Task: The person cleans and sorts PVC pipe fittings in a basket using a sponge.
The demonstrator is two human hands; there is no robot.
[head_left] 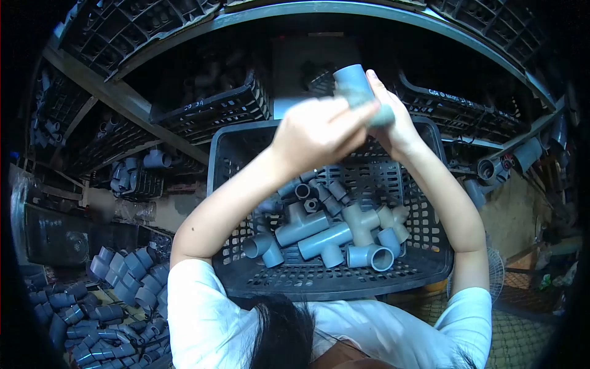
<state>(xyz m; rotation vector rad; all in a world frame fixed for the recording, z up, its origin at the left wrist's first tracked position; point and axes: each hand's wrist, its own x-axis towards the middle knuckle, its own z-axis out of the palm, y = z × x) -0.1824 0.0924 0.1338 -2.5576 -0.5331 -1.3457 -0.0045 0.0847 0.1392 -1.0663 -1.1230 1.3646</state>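
Note:
A grey pipe fitting (353, 80) is raised above the far side of a black basket (332, 284), held in my right hand (393, 120) with the fingers behind it. My left hand (316, 132) is closed at the fitting's near side, blurred by motion; what its fingers pinch, if anything, is too smeared to make out. Below both hands, several grey fittings lie in the basket, among them a tee (301, 226), a long tee (326, 241), a cross-shaped fitting (361, 222) and an elbow (370, 256).
Crates stand on shelves at the back left (212, 104) and back right (461, 104). A large pile of grey fittings (129, 277) covers the lower left. More fittings (491, 169) sit at the right. A fan guard (495, 273) is beside my right elbow.

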